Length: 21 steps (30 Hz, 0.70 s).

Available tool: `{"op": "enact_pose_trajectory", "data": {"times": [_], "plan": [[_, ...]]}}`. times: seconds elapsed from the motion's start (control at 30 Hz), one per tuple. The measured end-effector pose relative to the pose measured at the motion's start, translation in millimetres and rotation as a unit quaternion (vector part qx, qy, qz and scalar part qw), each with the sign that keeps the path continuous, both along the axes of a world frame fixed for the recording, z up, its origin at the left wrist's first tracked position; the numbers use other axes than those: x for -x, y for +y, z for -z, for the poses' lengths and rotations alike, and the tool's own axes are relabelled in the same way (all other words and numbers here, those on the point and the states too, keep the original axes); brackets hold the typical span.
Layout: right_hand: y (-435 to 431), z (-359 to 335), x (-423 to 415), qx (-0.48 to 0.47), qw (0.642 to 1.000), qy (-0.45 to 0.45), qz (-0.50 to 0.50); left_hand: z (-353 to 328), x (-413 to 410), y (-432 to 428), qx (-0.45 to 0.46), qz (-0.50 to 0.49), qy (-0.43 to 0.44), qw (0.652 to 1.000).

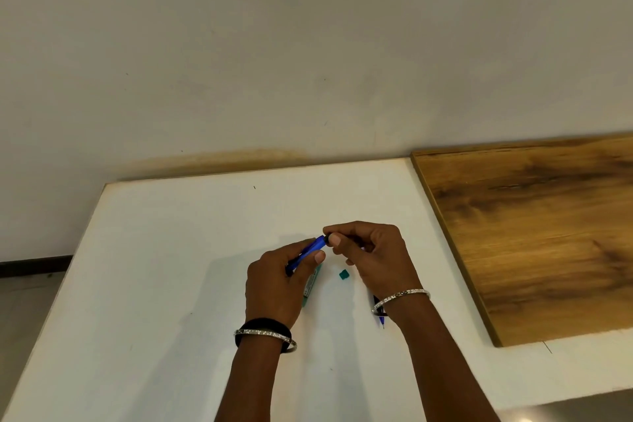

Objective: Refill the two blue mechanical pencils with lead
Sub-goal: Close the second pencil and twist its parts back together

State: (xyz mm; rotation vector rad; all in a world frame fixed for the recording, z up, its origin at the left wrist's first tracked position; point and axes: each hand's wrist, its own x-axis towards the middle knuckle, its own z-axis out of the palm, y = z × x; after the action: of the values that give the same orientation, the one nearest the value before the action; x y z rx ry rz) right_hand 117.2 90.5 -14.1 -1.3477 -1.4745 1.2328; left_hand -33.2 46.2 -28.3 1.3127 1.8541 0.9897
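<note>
My left hand (277, 279) grips a blue mechanical pencil (313, 247) by its barrel, rear end pointing up and right above the white table (171, 267). My right hand (373, 257) pinches the dark cap at that rear end between thumb and forefinger. A green lead case (312, 281) lies on the table just under my left hand, partly hidden by it. Its small green lid (343, 274) lies apart between my hands. The second blue pencil (381, 317) lies under my right wrist, only its tip end showing.
A wooden board (534, 233) lies on the table's right side, close to my right hand. A plain wall stands behind the table's far edge. The table's left edge drops to the floor (20, 301).
</note>
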Motion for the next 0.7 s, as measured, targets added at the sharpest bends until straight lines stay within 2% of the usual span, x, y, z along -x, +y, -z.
{"op": "enact_pose_trajectory", "data": {"times": [0.33, 0.53, 0.63, 0.7], "plan": [[0, -1, -2, 0.029, 0.999, 0.028, -0.014, -2, -1, 0, -0.011, 0.001, 0.008, 1.000], [-2, -3, 4, 0.126, 0.983, 0.134, -0.019, -8, -9, 0, -0.022, -0.001, -0.038, 0.999], [-4, -4, 8, 0.098, 0.988, 0.116, -0.035, -10, -12, -1, -0.028, 0.026, -0.042, 0.998], [-3, -5, 8, 0.070, 0.989, 0.131, -0.004, -13, -12, -1, -0.022, 0.040, -0.066, 0.997]]}}
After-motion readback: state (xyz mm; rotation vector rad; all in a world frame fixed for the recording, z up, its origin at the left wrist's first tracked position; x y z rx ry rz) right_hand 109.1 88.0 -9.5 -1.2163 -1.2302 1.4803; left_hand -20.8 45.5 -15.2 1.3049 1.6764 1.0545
